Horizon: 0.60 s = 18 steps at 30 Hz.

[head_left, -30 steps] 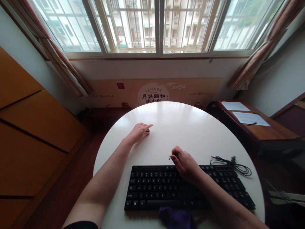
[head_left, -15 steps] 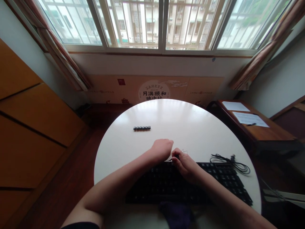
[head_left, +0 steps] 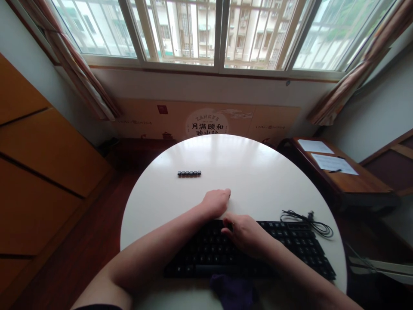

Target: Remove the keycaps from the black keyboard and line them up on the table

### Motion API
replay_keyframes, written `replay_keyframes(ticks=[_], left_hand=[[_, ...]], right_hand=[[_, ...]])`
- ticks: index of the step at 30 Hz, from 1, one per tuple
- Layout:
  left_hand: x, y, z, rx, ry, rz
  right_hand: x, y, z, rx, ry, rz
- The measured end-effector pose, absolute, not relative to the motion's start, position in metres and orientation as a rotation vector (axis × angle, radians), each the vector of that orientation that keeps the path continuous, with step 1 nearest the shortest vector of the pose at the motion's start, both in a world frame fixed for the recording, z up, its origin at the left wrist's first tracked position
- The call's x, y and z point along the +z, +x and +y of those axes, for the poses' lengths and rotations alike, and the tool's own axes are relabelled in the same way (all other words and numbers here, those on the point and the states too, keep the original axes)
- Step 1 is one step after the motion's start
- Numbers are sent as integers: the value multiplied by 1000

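My left hand is closed, just beyond the back edge of a black keyboard. Its fingers point away and down, so what they hold, if anything, is hidden. Over the keyboard's upper middle, close beside the left hand, is my right hand. Its thumb and fingers curl toward each other around a dark spot that I cannot make out. A short row of several black keycaps stands farther back on the white round table.
A coiled black cable lies at the keyboard's right rear. Dark purple cloth sits at its near edge. To the right, a wooden side table bears papers and a pen. A wooden cabinet stands left.
My right hand has drawn back slightly toward me over the keyboard, and the thin wire loops that stuck out of it no longer show. The view has shifted a little.
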State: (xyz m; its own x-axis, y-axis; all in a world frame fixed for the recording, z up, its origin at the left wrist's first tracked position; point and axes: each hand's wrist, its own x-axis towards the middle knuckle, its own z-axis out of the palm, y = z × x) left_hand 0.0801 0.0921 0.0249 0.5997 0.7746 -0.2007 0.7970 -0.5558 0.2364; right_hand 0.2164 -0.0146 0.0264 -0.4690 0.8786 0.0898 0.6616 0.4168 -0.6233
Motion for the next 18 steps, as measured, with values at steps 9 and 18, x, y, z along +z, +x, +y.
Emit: replay_keyframes(ticks=[9,18], left_hand=[[30,75,97,135,2456,1027],[41,70,101,398,2019,395]], right_hand=[[20,235,-9,972,-1173,-1589],[36,253,-8,774,-1315,-1716]])
